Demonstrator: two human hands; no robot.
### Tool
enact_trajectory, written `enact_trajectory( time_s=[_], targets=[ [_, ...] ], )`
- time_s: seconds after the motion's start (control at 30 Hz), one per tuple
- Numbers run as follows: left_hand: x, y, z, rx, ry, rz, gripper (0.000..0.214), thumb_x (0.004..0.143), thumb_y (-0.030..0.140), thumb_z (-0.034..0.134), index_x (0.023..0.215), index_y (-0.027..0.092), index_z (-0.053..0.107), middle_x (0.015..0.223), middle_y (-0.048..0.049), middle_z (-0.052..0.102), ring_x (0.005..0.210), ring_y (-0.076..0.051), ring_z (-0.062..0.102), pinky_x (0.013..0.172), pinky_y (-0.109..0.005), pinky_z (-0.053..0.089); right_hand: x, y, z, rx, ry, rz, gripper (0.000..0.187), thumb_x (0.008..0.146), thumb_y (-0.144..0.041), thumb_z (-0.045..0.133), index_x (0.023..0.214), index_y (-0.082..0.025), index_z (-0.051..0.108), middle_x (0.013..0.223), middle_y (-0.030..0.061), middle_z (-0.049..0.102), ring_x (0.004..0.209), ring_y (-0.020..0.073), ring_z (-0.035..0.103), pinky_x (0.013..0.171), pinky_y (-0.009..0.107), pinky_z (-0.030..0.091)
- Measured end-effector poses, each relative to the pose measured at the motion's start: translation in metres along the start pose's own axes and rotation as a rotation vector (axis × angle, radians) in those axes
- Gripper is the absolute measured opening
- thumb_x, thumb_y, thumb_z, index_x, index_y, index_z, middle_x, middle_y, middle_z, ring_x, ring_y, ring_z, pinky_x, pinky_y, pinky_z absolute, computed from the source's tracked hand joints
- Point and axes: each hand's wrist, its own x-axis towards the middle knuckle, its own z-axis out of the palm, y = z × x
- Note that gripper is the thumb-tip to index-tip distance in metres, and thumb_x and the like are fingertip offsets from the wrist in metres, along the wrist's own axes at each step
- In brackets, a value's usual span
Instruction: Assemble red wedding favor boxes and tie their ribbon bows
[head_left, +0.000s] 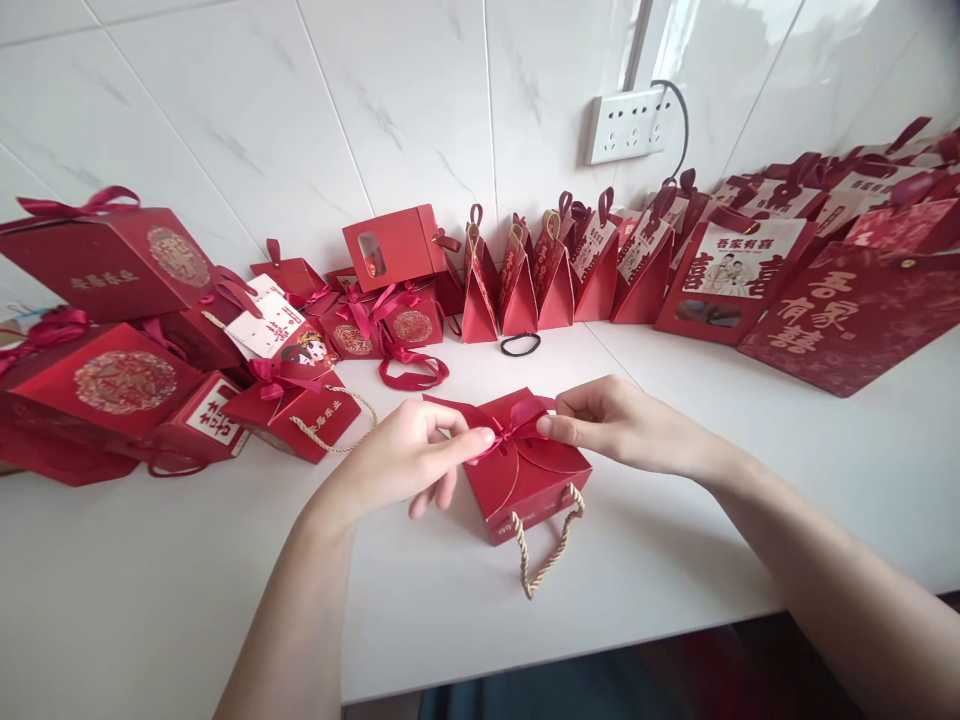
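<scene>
A small red gift box (534, 478) sits on the white table in front of me, its curved flaps folded over the top. Gold twisted-cord handles (534, 590) hang from its near side onto the table. Across the lid runs a dark pink ribbon (517, 422), tied in a bow. My left hand (420, 455) pinches the ribbon's left side between thumb and fingers. On the right, my right hand (611, 425) pinches the bow's other loop, with the fingers curled.
Red gift boxes (124, 380) with ribbons are stacked at the left. Several triangular red boxes (555, 280) line the tiled wall, with larger gift bags (855, 310) at the right. A black hair tie (520, 345) and a loose ribbon coil (414, 370) lie behind the box. A power socket (628, 126) is on the wall.
</scene>
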Motion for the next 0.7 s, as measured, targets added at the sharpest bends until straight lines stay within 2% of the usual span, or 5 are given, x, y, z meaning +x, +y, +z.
enact_trajectory(
  time_s=[0.07,0.17,0.4,0.6,0.7],
  targets=[
    [0.003,-0.001,0.003,-0.008,0.002,0.037,0.033,0.085,0.046,0.054,0.066,0.018,0.053,0.042,0.0046,0.057,0.038,-0.008,0.050,0.043,-0.018,0.038,0.002,0.001,0.004,-0.004,0.041,-0.018,0.048,0.078,-0.055,0.061,0.056,-0.019,0.039,0.053,-0.0047,0.036,0.048,0.0066,0.029,0.042,0.022,0.022],
    [0.008,-0.002,0.006,0.021,0.087,0.122,0.033,0.085,0.044,0.055,0.065,0.018,0.054,0.048,0.0048,0.059,0.050,-0.008,0.054,0.052,-0.017,0.040,0.003,0.002,0.007,0.017,0.081,-0.024,0.046,0.080,-0.055,0.058,0.057,-0.018,0.041,0.053,-0.0046,0.038,0.048,0.0067,0.029,0.042,0.021,0.022],
    [0.015,-0.005,0.008,0.015,0.166,0.175,0.036,0.087,0.044,0.053,0.061,0.018,0.051,0.051,0.0057,0.057,0.052,-0.008,0.051,0.053,-0.019,0.036,0.008,0.005,0.007,0.148,0.114,0.058,0.047,0.078,-0.055,0.061,0.057,-0.018,0.041,0.053,-0.0056,0.036,0.048,0.0055,0.026,0.042,0.022,0.019],
    [0.017,-0.008,0.003,-0.035,0.101,0.132,0.036,0.085,0.046,0.056,0.062,0.018,0.053,0.051,0.0056,0.059,0.054,-0.007,0.054,0.057,-0.018,0.040,0.012,0.010,0.001,0.350,-0.018,0.028,0.046,0.076,-0.051,0.065,0.056,-0.018,0.040,0.051,-0.0078,0.030,0.047,0.0046,0.021,0.044,0.023,0.016],
    [0.018,-0.010,0.003,-0.108,0.054,0.122,0.032,0.084,0.044,0.058,0.065,0.019,0.054,0.051,0.0053,0.060,0.054,-0.008,0.057,0.058,-0.019,0.043,0.012,0.010,0.001,0.347,-0.002,0.021,0.045,0.076,-0.051,0.065,0.057,-0.018,0.042,0.053,-0.0072,0.033,0.049,0.0052,0.024,0.046,0.023,0.018]
  ],
)
